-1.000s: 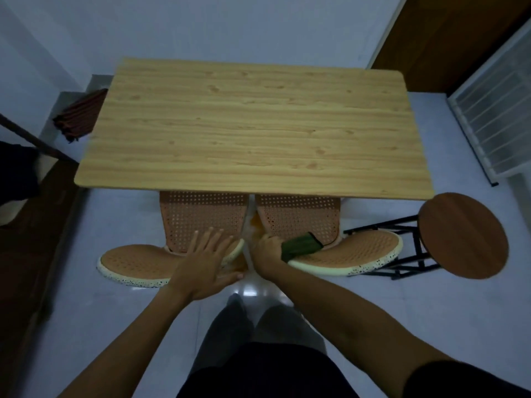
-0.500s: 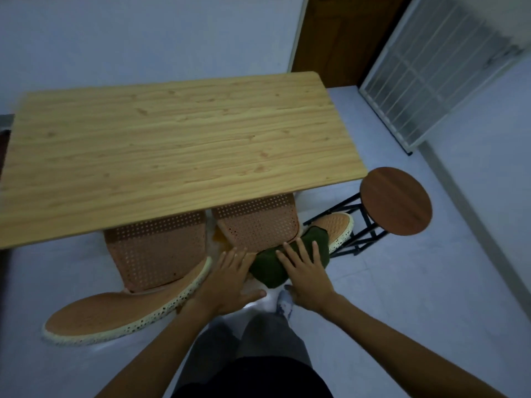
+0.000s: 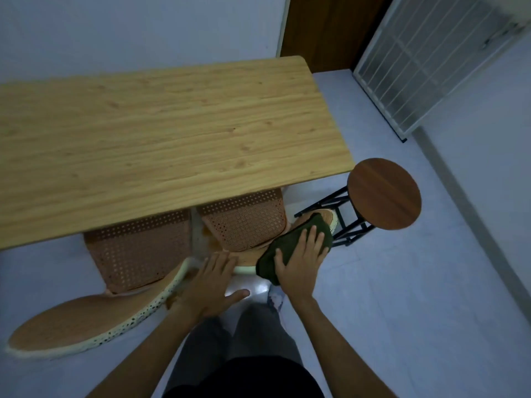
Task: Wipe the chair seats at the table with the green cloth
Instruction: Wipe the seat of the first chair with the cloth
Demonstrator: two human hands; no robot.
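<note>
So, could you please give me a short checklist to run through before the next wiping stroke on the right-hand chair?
1. Green cloth lies on the right chair's backrest rim, not on its seat: not ok.
2. Right hand is flat on the cloth, fingers spread: ok.
3. Left hand braces the chair at the pale rim: ok.
4. Perforated seat sits partly under the wooden table, limiting reach: not ok.
5. Round stool stands close beside the chair, its black frame near the cloth: cannot tell if it will catch.
6. Left chair seat wiped: cannot tell.
</note>
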